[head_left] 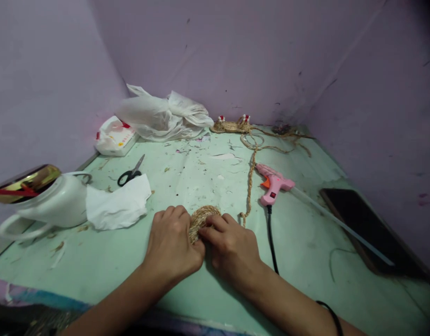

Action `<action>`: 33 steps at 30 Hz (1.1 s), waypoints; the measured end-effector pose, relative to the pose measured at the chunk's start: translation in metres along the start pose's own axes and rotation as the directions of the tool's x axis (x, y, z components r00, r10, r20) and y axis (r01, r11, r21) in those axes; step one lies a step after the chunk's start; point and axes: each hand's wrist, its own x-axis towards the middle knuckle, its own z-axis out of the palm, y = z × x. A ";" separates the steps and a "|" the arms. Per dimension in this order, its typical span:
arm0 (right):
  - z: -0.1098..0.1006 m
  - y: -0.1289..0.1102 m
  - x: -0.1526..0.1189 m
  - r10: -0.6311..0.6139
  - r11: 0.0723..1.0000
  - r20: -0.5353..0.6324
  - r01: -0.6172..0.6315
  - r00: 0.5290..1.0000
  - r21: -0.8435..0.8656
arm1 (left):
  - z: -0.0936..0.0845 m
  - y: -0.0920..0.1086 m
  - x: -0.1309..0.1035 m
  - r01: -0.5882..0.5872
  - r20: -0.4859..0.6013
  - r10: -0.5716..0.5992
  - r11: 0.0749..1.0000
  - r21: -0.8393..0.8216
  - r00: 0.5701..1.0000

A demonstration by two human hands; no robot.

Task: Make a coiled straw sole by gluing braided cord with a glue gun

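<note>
A round coil of braided tan rope [205, 215] lies at the middle of the table, between my two hands. My left hand [174, 242] grips its left edge, with fingers curled and thumb pressed at the lower side. On the right, my right hand [230, 240] pinches the coil with thumb and fingers, partly covering it. A loose braided rope [250, 186] runs from near my right hand up toward the back. Just right of this rope rests a pink glue gun [275, 183] with a clear glue stick in its rear.
Black-handled scissors [130, 173], crumpled white paper [118, 203] and a white teapot [66, 200] are on the left. A white plastic bag [165, 114], a tissue pack [116, 137] and a woven piece [230, 126] stand at the back. A dark phone [370, 228] lies right.
</note>
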 end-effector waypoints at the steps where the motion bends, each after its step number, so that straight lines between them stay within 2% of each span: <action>1: 0.000 -0.001 0.000 0.008 1.000 0.004 -0.008 1.000 -0.010 | -0.001 0.001 0.000 -0.003 -0.002 0.003 1.000 0.006 1.000; 5: -0.007 0.002 -0.003 -0.028 0.999 0.017 0.027 0.999 0.037 | -0.003 0.000 -0.004 0.010 -0.004 -0.010 1.000 0.012 1.000; 7: -0.013 0.009 -0.006 -0.033 0.990 -0.068 0.042 0.997 0.133 | -0.003 -0.001 -0.006 0.010 -0.009 -0.010 1.000 0.011 1.000; 9: -0.020 0.018 -0.008 0.043 0.975 -0.229 0.009 0.972 0.220 | -0.004 -0.002 -0.008 0.000 -0.020 0.001 1.000 0.026 1.000; 11: -0.026 0.025 -0.010 0.168 0.956 -0.367 -0.060 0.915 0.288 | -0.006 -0.002 -0.010 -0.015 -0.043 0.018 0.998 0.055 0.999; 13: -0.030 0.027 -0.010 0.292 0.917 -0.393 -0.138 0.872 0.375 | -0.008 -0.002 -0.010 -0.033 -0.103 0.042 0.995 0.090 0.994; 15: -0.032 0.023 -0.009 0.390 0.842 -0.279 -0.217 0.877 0.494 | -0.010 -0.003 -0.009 -0.033 -0.197 0.055 0.993 0.114 0.979; 17: -0.031 0.017 -0.007 0.432 0.753 -0.090 -0.304 0.897 0.584 | -0.011 -0.007 -0.005 -0.018 -0.255 0.042 0.995 0.094 0.966; 19: -0.030 0.012 -0.006 0.430 0.693 0.053 -0.367 0.902 0.621 | -0.014 -0.011 -0.001 0.002 -0.207 0.006 0.999 0.039 0.978; 21: -0.030 0.011 -0.002 0.451 0.636 0.112 -0.407 0.885 0.655 | -0.019 -0.014 0.005 0.037 -0.160 -0.047 0.997 -0.061 0.986; 23: -0.032 0.012 0.003 0.505 0.486 0.183 -0.453 0.843 0.748 | -0.027 -0.015 0.010 0.082 -0.144 -0.124 0.959 -0.271 0.982; 24: -0.034 0.012 0.008 0.525 0.370 0.234 -0.466 0.819 0.803 | -0.030 -0.015 0.013 0.108 -0.090 -0.163 0.895 -0.433 0.983; 25: -0.037 0.012 0.013 0.528 0.244 0.287 -0.466 0.799 0.851 | -0.033 -0.014 0.016 0.151 0.021 -0.176 0.773 -0.617 0.984; 26: -0.040 0.011 0.018 0.517 0.125 0.329 -0.450 0.790 0.884 | -0.034 -0.013 0.019 0.231 0.185 -0.140 0.587 -0.776 0.973; 27: -0.043 0.010 0.024 0.501 0.033 0.351 -0.422 0.791 0.906 | -0.034 -0.011 0.023 0.351 0.359 -0.046 0.361 -0.864 0.932; 28: -0.045 0.008 0.029 0.488 -0.028 0.353 -0.390 0.798 0.920 | -0.033 -0.010 0.026 0.480 0.493 0.076 0.141 -0.866 0.867; 29: -0.046 0.006 0.034 0.478 -0.058 0.343 -0.361 0.809 0.931 | -0.030 -0.009 0.029 0.589 0.572 0.194 -0.039 -0.807 0.797; 30: -0.046 0.003 0.038 0.471 -0.066 0.329 -0.339 0.818 0.938 | -0.026 -0.008 0.033 0.664 0.611 0.283 -0.158 -0.731 0.739; 31: -0.046 0.001 0.042 0.466 -0.061 0.317 -0.327 0.826 0.943 | -0.022 -0.008 0.035 0.714 0.630 0.346 -0.228 -0.662 0.695; 33: -0.043 -0.003 0.045 0.460 -0.037 0.304 -0.324 0.834 0.945 | -0.014 -0.008 0.039 0.759 0.646 0.402 -0.289 -0.583 0.649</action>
